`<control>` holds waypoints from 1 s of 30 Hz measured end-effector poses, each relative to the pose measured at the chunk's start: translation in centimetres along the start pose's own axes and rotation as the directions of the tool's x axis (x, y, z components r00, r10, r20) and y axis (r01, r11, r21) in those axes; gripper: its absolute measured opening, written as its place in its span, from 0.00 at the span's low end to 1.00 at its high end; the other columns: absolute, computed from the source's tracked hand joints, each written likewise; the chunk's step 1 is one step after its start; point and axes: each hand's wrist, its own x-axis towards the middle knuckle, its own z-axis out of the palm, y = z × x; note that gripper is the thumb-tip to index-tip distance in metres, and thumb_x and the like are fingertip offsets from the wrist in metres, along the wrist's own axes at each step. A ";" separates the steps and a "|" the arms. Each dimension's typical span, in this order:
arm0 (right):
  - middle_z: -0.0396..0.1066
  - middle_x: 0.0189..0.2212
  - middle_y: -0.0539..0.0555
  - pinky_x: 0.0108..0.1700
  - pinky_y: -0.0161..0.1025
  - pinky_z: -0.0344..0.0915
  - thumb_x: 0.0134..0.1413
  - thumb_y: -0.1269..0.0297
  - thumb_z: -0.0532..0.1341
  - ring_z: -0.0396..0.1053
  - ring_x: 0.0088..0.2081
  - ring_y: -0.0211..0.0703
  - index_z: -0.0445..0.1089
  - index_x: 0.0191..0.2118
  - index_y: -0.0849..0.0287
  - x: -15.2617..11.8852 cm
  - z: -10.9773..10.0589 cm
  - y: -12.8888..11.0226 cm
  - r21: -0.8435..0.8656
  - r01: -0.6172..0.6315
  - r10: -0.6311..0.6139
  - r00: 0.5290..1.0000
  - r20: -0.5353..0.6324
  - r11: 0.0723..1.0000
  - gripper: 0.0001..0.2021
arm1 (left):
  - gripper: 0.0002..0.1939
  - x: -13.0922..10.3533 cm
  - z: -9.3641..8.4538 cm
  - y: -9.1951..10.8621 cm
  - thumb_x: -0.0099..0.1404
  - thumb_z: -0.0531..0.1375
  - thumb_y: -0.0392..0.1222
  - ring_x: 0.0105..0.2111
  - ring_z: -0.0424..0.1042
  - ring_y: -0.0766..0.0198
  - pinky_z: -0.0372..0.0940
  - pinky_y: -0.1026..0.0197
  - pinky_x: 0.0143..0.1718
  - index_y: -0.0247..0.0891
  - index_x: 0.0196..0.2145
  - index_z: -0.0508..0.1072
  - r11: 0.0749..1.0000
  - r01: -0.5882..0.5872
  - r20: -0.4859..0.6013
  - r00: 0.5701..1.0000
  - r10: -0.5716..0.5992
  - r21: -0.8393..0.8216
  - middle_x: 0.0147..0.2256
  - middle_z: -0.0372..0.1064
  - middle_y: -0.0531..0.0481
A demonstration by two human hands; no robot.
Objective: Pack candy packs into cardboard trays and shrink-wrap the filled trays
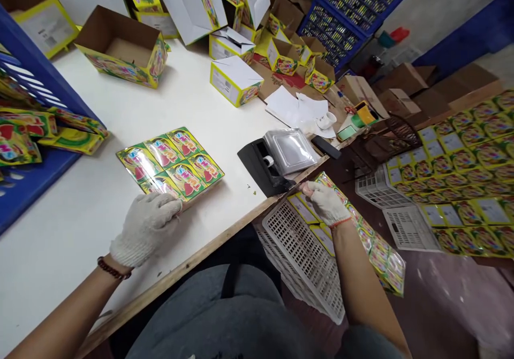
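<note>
Here, left hand (148,226) hides pack (173,164) corner; right hand (326,202) beside tape dispenser (257,169); grips unclear.

The gloves (140,230) are white, the dispenser (256,167) black, the basket (36,194) blue, the packs (187,179) patterned green and yellow.

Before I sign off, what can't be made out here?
In the head view:
Right hand: what, if anything, it holds near the tape dispenser; too small and blurred.
Left hand: its palm; hidden by the hand itself.
Blue basket: its full extent; cut off by the left edge.
White-topped box: its fine print; too small.
</note>
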 end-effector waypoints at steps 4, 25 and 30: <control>0.62 0.19 0.48 0.26 0.36 0.55 0.50 0.47 0.56 0.56 0.21 0.37 0.61 0.23 0.55 -0.6 1.5 1.7 -0.085 -0.164 0.166 0.986 0.012 0.983 0.16 | 0.08 -0.1 0.1 -0.1 0.60 0.55 0.34 0.26 0.65 0.58 0.51 0.56 0.27 0.42 0.27 0.71 0.997 0.049 0.016 0.999 -0.048 -0.065 0.27 0.72 0.50; 0.65 0.21 0.49 0.27 0.35 0.60 0.42 0.45 0.68 0.61 0.24 0.36 0.67 0.25 0.57 -3.6 21.9 -12.2 0.500 -0.234 -0.050 0.870 0.490 0.834 0.19 | 0.08 -1.9 0.8 2.0 0.58 0.54 0.28 0.29 0.66 0.62 0.57 0.58 0.33 0.36 0.26 0.71 0.974 0.225 0.061 0.973 -0.224 -0.018 0.28 0.71 0.49; 0.66 0.20 0.48 0.26 0.35 0.59 0.40 0.46 0.68 0.61 0.23 0.36 0.67 0.24 0.57 -3.1 23.2 -11.6 0.481 -0.264 -0.007 0.872 0.490 0.836 0.19 | 0.13 -2.0 0.8 2.0 0.62 0.54 0.29 0.31 0.67 0.60 0.57 0.57 0.33 0.36 0.41 0.74 0.985 0.171 0.047 0.984 -0.172 0.036 0.31 0.72 0.48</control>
